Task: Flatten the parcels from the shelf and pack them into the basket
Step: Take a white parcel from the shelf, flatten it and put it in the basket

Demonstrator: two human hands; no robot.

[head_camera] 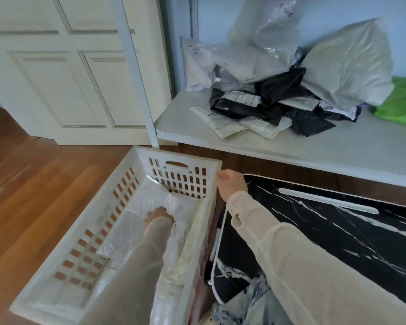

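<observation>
The left grip [158,215] presses, spread, on a white parcel [124,228] in the near basket [183,156]. The right grip [231,184] is curled by the basket's right rim; whether it pinches anything, I cannot tell.

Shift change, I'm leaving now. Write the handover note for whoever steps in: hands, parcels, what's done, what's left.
Left hand: down inside the white basket, on the flat white parcels there; whether it grips one is unclear.
Right hand: fingers curled, beside the basket's far right corner; whether it holds the rim is unclear.
Done: several white parcels lie in the basket.
Left: the parcel pile, white, grey and black, sits puffy on the white shelf. Flatten and pack these.
</observation>
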